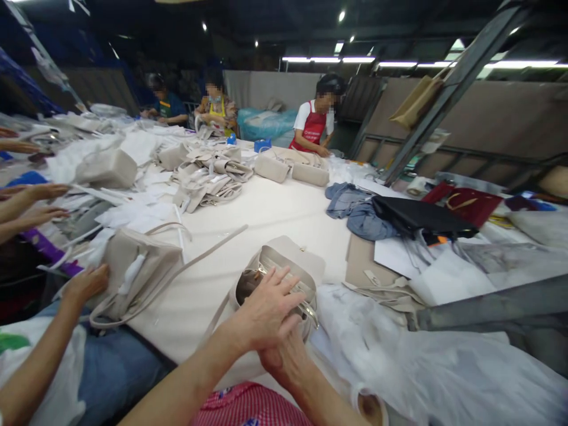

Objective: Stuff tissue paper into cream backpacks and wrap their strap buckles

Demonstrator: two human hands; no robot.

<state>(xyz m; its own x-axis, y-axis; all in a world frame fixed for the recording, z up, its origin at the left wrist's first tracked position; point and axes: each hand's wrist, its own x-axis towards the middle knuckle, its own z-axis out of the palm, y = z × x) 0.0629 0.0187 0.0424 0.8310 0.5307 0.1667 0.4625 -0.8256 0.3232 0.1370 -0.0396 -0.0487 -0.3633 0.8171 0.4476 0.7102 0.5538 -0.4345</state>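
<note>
A beige handbag point(288, 260) lies open on the white table point(275, 207) right in front of me, its long strap trailing off to the left. My left hand point(266, 310) rests on the bag's open mouth with the fingers spread apart. My right hand point(286, 358) sits just below it against the bag's near side by the metal clasp. Its fingers are hidden under my left hand. Clear plastic wrapping point(399, 355) lies to the right of the bag.
A co-worker's hand point(86, 284) rests on a second beige bag point(137, 266) to my left. More hands point(39, 204) reach in at the far left. Piles of beige bags point(208, 171), white paper, a blue cloth point(355, 210) and a black bag point(412, 216) cover the table. Three people work at the far end.
</note>
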